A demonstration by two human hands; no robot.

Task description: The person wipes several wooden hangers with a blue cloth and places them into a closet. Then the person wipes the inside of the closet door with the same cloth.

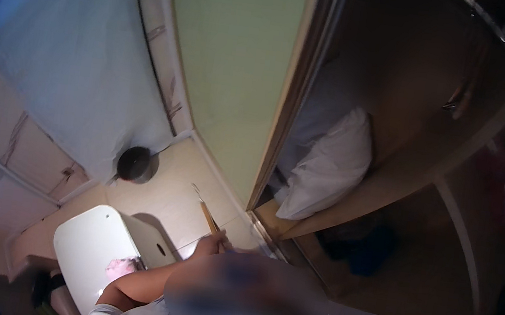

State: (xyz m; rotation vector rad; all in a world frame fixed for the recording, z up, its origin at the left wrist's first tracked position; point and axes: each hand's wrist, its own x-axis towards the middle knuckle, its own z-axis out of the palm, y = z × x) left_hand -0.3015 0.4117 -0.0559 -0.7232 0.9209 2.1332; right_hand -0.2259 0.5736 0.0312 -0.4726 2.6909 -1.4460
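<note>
My left hand [210,244] reaches out over the pale tiled floor with its fingers closed. It grips a thin tan stick [207,215] that points away from me and ends in a narrow, pale tip. What kind of tool this stick is, I cannot make out. A smeared patch covers the area just right of my left wrist, and my right hand does not show. Left of my forearm is a white stool-like piece [91,244] with rounded corners, and a small pink cloth-like thing [120,267] lies on it.
A dark round pot or bucket [134,165] stands on the floor [164,174] beside a whitish hanging sheet [81,52]. A pale green panel [233,59] rises ahead. On the right, an open cabinet [405,158] holds a white pillow-like bundle [331,168] and a blue item [374,253].
</note>
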